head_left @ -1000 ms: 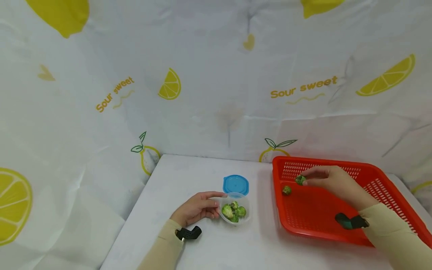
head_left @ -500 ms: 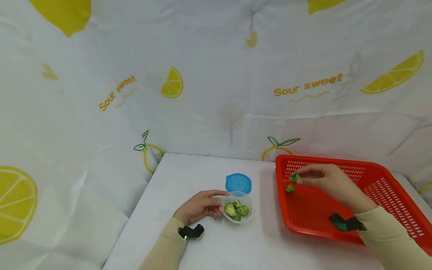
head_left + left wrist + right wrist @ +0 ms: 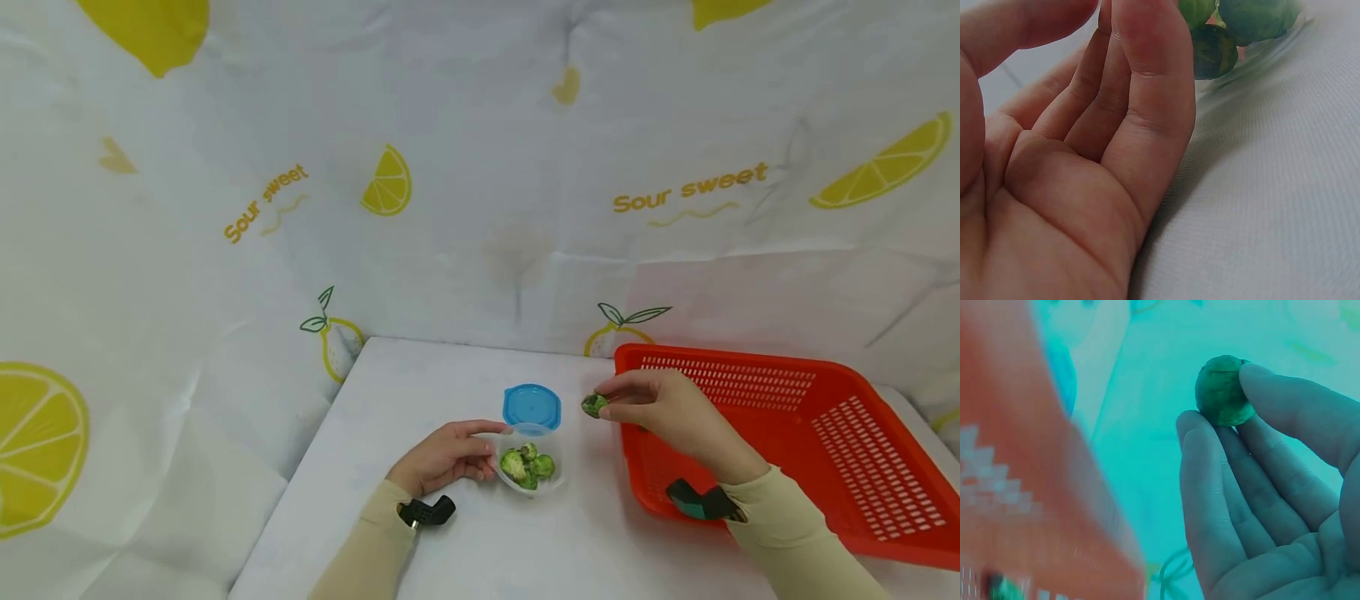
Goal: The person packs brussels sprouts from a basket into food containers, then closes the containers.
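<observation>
A green Brussels sprout is pinched between the thumb and fingertips of my right hand, in the air just left of the red basket's left rim. The right wrist view shows this sprout at the fingertips. My left hand holds the left side of a small clear plastic container standing on the table. Inside it lie several Brussels sprouts, some of them visible past the curled fingers in the left wrist view.
The red perforated basket stands at the right. Another sprout shows low in the right wrist view; my right hand mostly covers it from the head. A blue lid lies behind the container. A lemon-print cloth hangs at the back.
My right hand has carried the sprout leftward from above the basket to beyond its left rim. The left hand and the container have stayed in place, and the head view has shifted slightly.
</observation>
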`<state>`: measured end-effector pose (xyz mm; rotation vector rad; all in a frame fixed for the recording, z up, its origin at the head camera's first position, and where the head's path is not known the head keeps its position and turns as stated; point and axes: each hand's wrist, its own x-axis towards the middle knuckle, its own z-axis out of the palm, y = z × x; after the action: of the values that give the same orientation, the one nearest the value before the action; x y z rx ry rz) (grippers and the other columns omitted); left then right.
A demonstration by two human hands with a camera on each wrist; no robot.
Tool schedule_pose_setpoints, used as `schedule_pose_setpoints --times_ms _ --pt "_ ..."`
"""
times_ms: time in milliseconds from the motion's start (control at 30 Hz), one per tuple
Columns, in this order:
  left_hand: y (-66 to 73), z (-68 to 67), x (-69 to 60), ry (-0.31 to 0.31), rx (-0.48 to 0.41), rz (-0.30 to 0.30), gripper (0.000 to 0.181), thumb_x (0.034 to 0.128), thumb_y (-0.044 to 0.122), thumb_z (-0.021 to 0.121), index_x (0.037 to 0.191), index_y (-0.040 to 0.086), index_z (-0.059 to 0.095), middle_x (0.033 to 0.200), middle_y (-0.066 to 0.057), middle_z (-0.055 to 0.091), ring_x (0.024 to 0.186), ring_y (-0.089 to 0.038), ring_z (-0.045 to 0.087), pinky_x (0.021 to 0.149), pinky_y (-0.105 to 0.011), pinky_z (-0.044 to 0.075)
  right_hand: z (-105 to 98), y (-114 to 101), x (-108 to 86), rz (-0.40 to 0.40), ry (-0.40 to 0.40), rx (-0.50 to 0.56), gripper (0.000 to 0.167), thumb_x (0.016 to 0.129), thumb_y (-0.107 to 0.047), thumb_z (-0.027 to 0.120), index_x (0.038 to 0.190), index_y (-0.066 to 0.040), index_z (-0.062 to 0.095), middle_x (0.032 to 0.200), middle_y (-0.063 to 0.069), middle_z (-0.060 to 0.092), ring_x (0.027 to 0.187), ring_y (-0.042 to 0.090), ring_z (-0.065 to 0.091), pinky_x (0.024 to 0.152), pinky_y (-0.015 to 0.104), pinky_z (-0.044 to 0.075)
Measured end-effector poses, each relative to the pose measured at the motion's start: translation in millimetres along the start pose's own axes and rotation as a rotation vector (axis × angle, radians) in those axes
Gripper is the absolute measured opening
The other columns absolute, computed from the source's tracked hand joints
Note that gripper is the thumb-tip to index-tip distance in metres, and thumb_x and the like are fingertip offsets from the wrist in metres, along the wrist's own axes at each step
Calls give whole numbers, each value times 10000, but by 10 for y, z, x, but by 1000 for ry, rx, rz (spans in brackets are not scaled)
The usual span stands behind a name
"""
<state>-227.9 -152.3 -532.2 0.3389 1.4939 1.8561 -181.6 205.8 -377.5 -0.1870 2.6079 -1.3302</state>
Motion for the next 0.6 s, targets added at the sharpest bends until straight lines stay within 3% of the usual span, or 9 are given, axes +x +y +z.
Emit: schedule_pose_setpoints --times_ms 133,600 --pt "1 1 20 3 6 3 475 1076 107 636 1546 79 577 874 -7 769 776 -104 747 776 -250 640 153 -95 -11 -10 -6 6 302 971 -288 828 1246 -168 796 1099 5 821 1029 187 762 956 412 648" --pt "1 2 -9 3 -13 -4 500 1067 139 657 1555 72 567 883 -11 766 779 -101 743 775 -250 637 671 -168 -78 9 -46 38 223 951 -199 847 1172 -203 816 1087 -17 807 988 152 754 920 409 666"
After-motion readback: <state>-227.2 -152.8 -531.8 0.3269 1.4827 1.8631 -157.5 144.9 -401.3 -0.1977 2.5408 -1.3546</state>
